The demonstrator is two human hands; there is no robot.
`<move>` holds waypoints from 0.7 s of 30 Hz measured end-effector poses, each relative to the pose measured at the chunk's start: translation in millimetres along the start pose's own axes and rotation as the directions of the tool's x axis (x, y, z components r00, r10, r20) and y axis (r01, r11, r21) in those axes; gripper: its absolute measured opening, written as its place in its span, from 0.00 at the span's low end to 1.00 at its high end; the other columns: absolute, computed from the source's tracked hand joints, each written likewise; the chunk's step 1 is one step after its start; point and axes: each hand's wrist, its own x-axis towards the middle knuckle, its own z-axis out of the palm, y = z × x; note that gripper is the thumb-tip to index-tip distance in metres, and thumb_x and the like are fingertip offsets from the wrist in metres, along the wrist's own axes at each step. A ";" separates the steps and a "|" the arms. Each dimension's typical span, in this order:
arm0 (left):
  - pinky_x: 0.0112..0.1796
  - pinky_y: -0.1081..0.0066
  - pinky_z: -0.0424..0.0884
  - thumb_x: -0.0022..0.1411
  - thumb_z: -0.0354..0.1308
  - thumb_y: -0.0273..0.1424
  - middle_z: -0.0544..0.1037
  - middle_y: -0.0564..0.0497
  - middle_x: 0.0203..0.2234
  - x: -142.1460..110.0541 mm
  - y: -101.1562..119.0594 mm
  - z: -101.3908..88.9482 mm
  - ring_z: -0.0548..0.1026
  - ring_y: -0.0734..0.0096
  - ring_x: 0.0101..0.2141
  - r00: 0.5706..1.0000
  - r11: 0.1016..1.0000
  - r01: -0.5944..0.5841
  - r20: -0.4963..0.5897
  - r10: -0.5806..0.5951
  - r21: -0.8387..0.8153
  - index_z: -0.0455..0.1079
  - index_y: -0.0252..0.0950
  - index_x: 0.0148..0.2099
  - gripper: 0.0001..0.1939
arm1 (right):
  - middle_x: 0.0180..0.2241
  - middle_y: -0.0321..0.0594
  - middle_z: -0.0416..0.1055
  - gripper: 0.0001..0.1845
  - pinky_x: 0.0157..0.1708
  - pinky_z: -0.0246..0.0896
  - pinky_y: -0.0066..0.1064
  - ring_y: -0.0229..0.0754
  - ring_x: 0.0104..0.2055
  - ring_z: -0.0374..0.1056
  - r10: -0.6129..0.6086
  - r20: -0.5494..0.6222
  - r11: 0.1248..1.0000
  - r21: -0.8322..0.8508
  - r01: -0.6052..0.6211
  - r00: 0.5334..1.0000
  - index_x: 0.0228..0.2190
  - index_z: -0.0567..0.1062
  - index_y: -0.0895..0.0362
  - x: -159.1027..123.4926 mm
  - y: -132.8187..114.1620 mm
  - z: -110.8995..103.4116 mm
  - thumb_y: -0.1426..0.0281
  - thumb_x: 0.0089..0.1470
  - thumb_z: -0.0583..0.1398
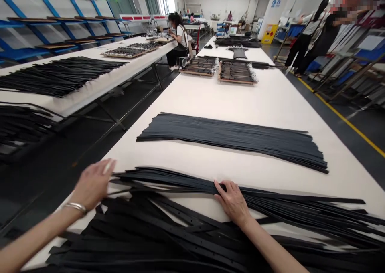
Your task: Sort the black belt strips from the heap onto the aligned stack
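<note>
My right hand (233,203) is wrapped over the middle of a bundle of long black strips (177,179), thumb and fingers closed around it. The bundle lies across the white table and fans out to the right. At its left end is my left hand (94,183), with a silver bangle on the wrist. Its fingers are slightly blurred, stretched out and apart beside the strip ends. Below both hands spreads a loose pile of wider black straps (144,233), some with small holes. Beyond the bundle, a flat, neatly aligned row of black strips (231,138) rests on the table.
Farther along the white table (192,90) stand two boards of dark strips (237,71). On the left table lies a heap of black strips (60,74). A seated person (180,36) works at that table; other people stand by racks at right.
</note>
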 end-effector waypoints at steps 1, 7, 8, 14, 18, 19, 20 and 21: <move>0.55 0.50 0.53 0.62 0.39 0.23 0.61 0.40 0.58 5.5 30.5 -6.5 0.54 0.54 0.59 0.996 0.998 -0.046 -0.072 0.043 -0.040 0.44 0.30 0.64 0.28 | 0.45 0.49 0.63 0.26 0.47 0.60 0.46 0.50 0.47 0.59 0.009 -0.011 1.000 0.000 -0.009 1.000 0.59 0.59 0.54 0.2 -2.2 0.2 0.65 0.59 0.54; 0.58 0.53 0.54 0.59 0.55 0.42 0.52 0.46 0.64 59.9 225.5 -20.9 0.53 0.55 0.62 0.866 0.844 -0.495 -0.199 0.459 -0.208 0.41 0.43 0.67 0.39 | 0.45 0.45 0.66 0.28 0.46 0.64 0.44 0.50 0.47 0.62 0.027 -0.185 0.999 -0.023 -0.032 0.982 0.57 0.61 0.50 3.7 -9.7 16.3 0.66 0.55 0.57; 0.58 0.54 0.56 0.60 0.56 0.41 0.54 0.46 0.63 68.6 243.1 -15.8 0.56 0.55 0.61 0.865 0.839 -0.499 -0.185 0.467 -0.216 0.43 0.43 0.67 0.38 | 0.44 0.45 0.67 0.29 0.45 0.65 0.44 0.50 0.46 0.63 0.005 -0.220 0.999 -0.037 -0.014 0.976 0.57 0.61 0.50 5.4 -8.0 20.5 0.65 0.54 0.58; 0.50 0.57 0.69 0.63 0.53 0.33 0.72 0.45 0.51 90.6 262.7 33.5 0.71 0.55 0.50 0.909 0.876 -0.417 -0.103 0.404 -0.242 0.58 0.41 0.62 0.25 | 0.41 0.46 0.69 0.30 0.40 0.68 0.40 0.48 0.40 0.66 -0.083 -0.262 0.994 -0.088 0.062 0.962 0.56 0.62 0.52 12.3 1.0 34.0 0.61 0.52 0.59; 0.53 0.55 0.65 0.61 0.54 0.42 0.68 0.43 0.55 90.4 259.6 36.6 0.69 0.54 0.52 0.863 0.827 -0.504 -0.110 0.493 -0.250 0.52 0.39 0.65 0.32 | 0.43 0.45 0.68 0.32 0.43 0.66 0.44 0.50 0.43 0.64 0.005 -0.204 0.999 -0.041 -0.013 0.979 0.56 0.61 0.50 11.9 -3.7 30.5 0.63 0.50 0.60; 0.54 0.55 0.64 0.62 0.54 0.42 0.66 0.43 0.56 90.7 260.3 34.3 0.68 0.55 0.52 0.845 0.808 -0.535 -0.123 0.521 -0.248 0.50 0.39 0.65 0.33 | 0.43 0.45 0.67 0.32 0.44 0.65 0.44 0.50 0.43 0.64 0.020 -0.197 0.999 -0.027 -0.026 0.980 0.56 0.60 0.49 12.0 -5.0 28.9 0.63 0.50 0.60; 0.54 0.56 0.64 0.63 0.52 0.40 0.65 0.43 0.57 91.3 261.3 31.8 0.68 0.56 0.53 0.829 0.793 -0.558 -0.140 0.541 -0.244 0.49 0.40 0.66 0.32 | 0.43 0.45 0.67 0.32 0.44 0.65 0.44 0.50 0.43 0.64 0.032 -0.190 0.999 -0.014 -0.035 0.981 0.56 0.60 0.49 12.1 -6.1 27.0 0.63 0.51 0.60; 0.54 0.57 0.63 0.64 0.51 0.38 0.64 0.44 0.58 91.9 262.4 29.6 0.67 0.58 0.53 0.817 0.781 -0.577 -0.156 0.555 -0.238 0.49 0.41 0.66 0.30 | 0.44 0.45 0.67 0.32 0.45 0.64 0.45 0.49 0.44 0.63 0.043 -0.181 0.999 -0.002 -0.044 0.983 0.57 0.60 0.48 12.2 -6.8 25.0 0.63 0.51 0.60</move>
